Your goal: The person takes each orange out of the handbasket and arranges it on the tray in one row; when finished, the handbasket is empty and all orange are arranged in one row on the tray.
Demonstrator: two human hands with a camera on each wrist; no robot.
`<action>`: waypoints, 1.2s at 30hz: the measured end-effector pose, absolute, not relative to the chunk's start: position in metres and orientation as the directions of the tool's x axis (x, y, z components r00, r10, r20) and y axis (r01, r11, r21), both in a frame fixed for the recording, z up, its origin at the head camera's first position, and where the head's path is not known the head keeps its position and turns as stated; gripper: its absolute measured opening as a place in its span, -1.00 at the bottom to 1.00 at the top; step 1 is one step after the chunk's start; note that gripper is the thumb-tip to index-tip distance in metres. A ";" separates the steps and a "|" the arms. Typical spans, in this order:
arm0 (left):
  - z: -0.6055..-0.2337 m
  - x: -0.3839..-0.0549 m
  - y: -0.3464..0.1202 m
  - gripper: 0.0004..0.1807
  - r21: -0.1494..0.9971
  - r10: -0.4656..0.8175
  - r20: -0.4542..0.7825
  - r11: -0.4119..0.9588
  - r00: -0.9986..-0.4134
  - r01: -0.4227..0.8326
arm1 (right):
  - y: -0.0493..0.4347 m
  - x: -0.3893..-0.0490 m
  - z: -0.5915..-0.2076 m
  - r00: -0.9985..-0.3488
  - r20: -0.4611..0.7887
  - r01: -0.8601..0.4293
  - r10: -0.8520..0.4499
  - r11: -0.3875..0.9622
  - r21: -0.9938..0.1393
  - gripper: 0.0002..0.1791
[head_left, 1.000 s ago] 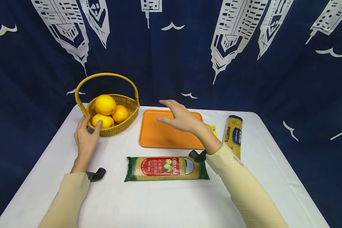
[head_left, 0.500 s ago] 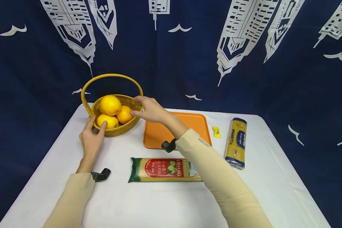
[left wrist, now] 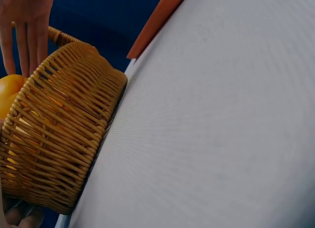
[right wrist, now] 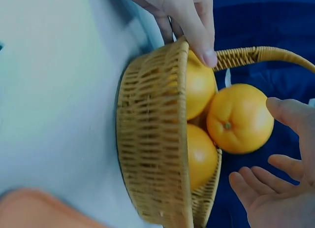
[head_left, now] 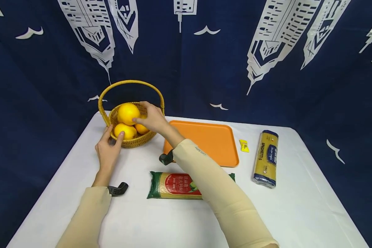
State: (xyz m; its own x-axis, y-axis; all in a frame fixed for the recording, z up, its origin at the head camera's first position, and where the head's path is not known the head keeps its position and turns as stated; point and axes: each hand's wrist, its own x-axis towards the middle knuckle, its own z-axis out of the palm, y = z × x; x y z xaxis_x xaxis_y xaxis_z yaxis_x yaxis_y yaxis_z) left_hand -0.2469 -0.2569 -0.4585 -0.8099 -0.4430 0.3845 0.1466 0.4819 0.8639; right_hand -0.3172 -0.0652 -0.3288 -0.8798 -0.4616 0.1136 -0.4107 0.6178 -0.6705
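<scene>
Where the white cloth lies: over a table, as a white cloth (head_left: 142, 220), with a navy backdrop (head_left: 210, 69) behind its twelve o'clock edge, printed with white towers, spires downward, and bird-like marks.
Basket: wicker basket (head_left: 139, 142), between ten and eleven o'clock from the table's centre, with oranges inside.
Left hand: the left hand (head_left: 107, 151) grasps the rim at the basket's eight o'clock, thumb over the edge, fingers outside.
Right hand: the right hand (head_left: 153, 119) is unclenched, fingers spread about the top orange (head_left: 128, 113); whether its thumb touches the peel, I cannot tell.
Hidden: most of the third orange, behind the right hand in the head view; the middle-right of the green-ended packet (head_left: 178, 183) and some of the orange tray (head_left: 207, 141), under the right sleeve (head_left: 217, 186).
Cut off: both sleeves, at six o'clock in the head view; most of the left hand, in the left wrist view.
Hard to read: the lettering on the right sleeve.
Pointing: basket upright, mouth up, handle (head_left: 131, 82) arching roughly nine to three; the top orange's stem end faces the right wrist camera.
Long axes: green-ended packet, nine to three; spaghetti packet (head_left: 266, 158), nearly twelve to six.
</scene>
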 end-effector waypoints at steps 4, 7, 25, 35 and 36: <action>-0.460 -0.248 -0.249 -0.31 0.872 -0.441 0.378 0.466 -0.814 0.153 | -0.074 -0.320 -0.331 -0.898 0.115 -0.390 -0.425 0.647 -0.655 -0.15; -0.459 -0.249 -0.245 -0.31 0.873 -0.438 0.379 0.462 -0.816 0.158 | -0.081 -0.322 -0.335 -0.912 0.113 -0.369 -0.395 0.665 -0.650 -0.14; -0.457 -0.248 -0.239 -0.34 0.863 -0.442 0.383 0.485 -0.811 0.143 | -0.065 -0.318 -0.346 -0.912 0.195 -0.387 -0.362 0.599 -0.701 -0.18; -0.457 -0.245 -0.252 -0.32 0.868 -0.460 0.355 0.485 -0.814 0.104 | -0.026 -0.302 -0.344 -0.907 0.193 -0.375 -0.375 0.509 -0.774 -0.21; -0.458 -0.245 -0.253 -0.32 0.866 -0.460 0.355 0.489 -0.814 0.102 | -0.021 -0.302 -0.344 -0.910 0.178 -0.359 -0.374 0.501 -0.787 -0.21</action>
State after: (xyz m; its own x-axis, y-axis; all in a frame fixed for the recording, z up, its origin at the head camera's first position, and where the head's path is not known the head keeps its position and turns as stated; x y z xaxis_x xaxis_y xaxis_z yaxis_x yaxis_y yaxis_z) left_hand -0.2450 -0.2528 -0.4575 -0.8142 -0.4595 0.3549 0.1015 0.4891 0.8663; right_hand -0.3015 -0.0214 -0.3436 -0.9104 -0.3736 0.1777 -0.3594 0.5014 -0.7871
